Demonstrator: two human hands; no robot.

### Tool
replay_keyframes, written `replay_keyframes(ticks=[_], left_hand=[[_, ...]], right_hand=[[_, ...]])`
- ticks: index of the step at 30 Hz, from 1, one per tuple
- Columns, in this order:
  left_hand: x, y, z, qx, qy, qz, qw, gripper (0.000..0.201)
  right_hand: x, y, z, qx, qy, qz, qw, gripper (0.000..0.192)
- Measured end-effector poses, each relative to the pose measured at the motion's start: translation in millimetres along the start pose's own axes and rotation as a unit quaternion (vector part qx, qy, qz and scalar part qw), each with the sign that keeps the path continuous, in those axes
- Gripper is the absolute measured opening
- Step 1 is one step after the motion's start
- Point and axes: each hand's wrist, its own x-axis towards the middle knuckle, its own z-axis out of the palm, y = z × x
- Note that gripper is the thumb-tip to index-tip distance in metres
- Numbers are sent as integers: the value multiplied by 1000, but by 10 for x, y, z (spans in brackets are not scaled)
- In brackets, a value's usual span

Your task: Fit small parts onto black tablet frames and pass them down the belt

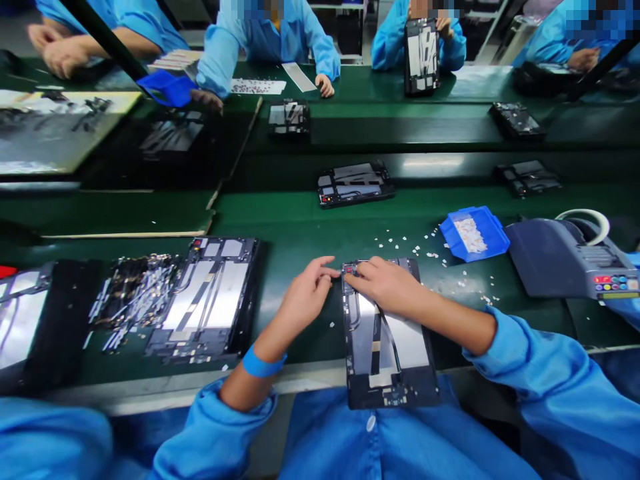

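Observation:
An opened tablet with silver panels, black cables and a dark frame lies in front of me, its lower end over the table edge. My right hand rests on its upper part, fingers bent and drawn together at the top left corner beside a small red spot. Whatever those fingertips may hold is too small or hidden to name. Just left of that corner is my left hand, index finger stretched toward the tablet and thumb apart from it, with nothing visible in it. A blue band circles my left wrist.
Right of the tablet are a blue tray of small white pieces, scattered pieces, and a grey tape dispenser. Leftward lie stacked tablets and a heap of thin strips. More tablets lie beyond, with co-workers opposite.

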Motion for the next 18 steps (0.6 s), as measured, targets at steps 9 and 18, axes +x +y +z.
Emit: replay_keyframes(ticks=[9, 18], left_hand=[[39, 186, 84, -164, -20, -168, 972, 37], [326, 276, 202, -193, -71, -195, 959, 14]], right_hand=[[-424, 394, -98, 103, 140, 187, 967, 41], [-848, 417, 135, 263, 155, 311, 900, 42]])
